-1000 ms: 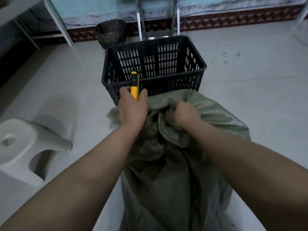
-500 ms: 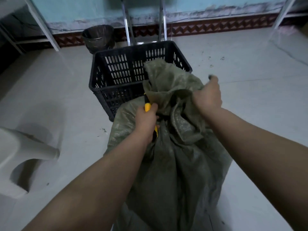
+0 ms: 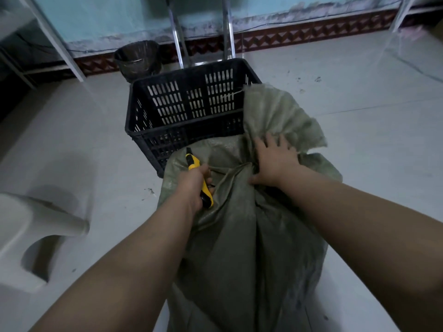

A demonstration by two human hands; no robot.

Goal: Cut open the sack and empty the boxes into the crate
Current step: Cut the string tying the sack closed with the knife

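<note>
Your left hand point(image 3: 195, 185) grips the yellow knife point(image 3: 199, 179) against the sack point(image 3: 242, 248), which stands just before the crate point(image 3: 187, 109). Your right hand point(image 3: 273, 161) lies spread, fingers loose, on the sack's bunched neck.

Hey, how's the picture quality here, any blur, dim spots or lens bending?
Head view: dim, bluish light; wide-angle bending curves the table legs; the stool at the left edge is smeared; the sack, utility knife and crate read clearly.
</note>
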